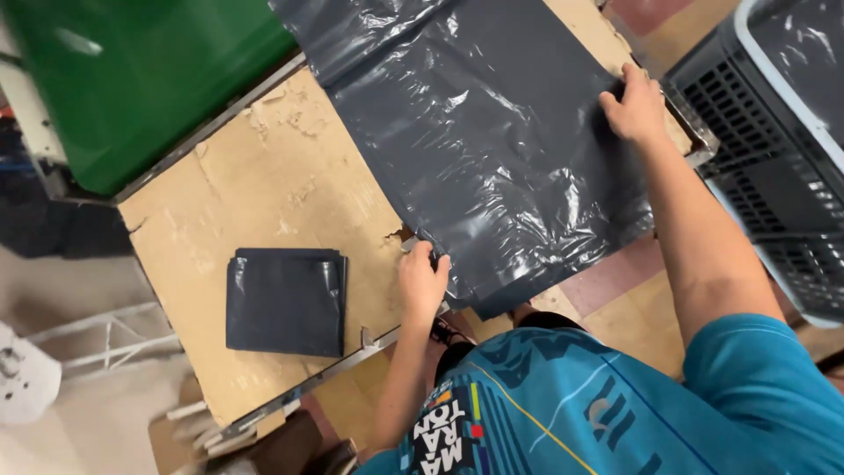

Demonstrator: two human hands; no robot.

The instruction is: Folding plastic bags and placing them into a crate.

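Hands: two are counted, both bare.
Left hand (423, 280): closed on the near edge of the bag (492, 149), at the table's front edge, fingers curled over the plastic.
Right hand (635, 107): the bag's far side is pinched near the table's right edge; the fingertips are hidden under the plastic.
Bag: one large dark grey plastic sheet is spread flat across the right half of the table – its top end is cut off by the frame.
Folded stack (286, 302): one neat dark square is laid on the left part of the table, well apart from both hands; the number of layers cannot be made out.
Table (264, 176): one top covered with torn brown cardboard, with a metal rim.
Bin (132, 70): one green container is seen at the upper left – only partly in view.
Crate (774, 158): one grey slatted basket at the right, cut off by the edge.
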